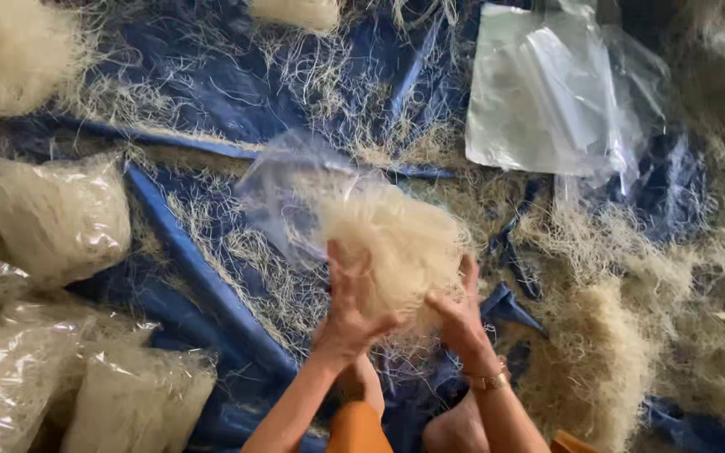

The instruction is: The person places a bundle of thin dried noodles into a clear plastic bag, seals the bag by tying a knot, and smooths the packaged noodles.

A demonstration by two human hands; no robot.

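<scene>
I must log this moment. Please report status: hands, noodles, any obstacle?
Left hand and right hand both grip the noodle bundle. Clear bag partly around it. Loose strands beside, nothing blocking.

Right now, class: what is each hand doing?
Left hand: closed on the bundle of pale noodles, with a clear plastic bag behind.
Right hand: closed on the same bundle.

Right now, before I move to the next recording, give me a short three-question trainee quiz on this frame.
1. True or false: both hands hold the noodle bundle.
2. Which wrist wears the gold bracelet? A) left B) right
3. Fill in: the filled noodle bags lie to the person's ____.

Key: 1 true, left hand and right hand both grip it, at a clear bag; 2 B; 3 left.
</scene>
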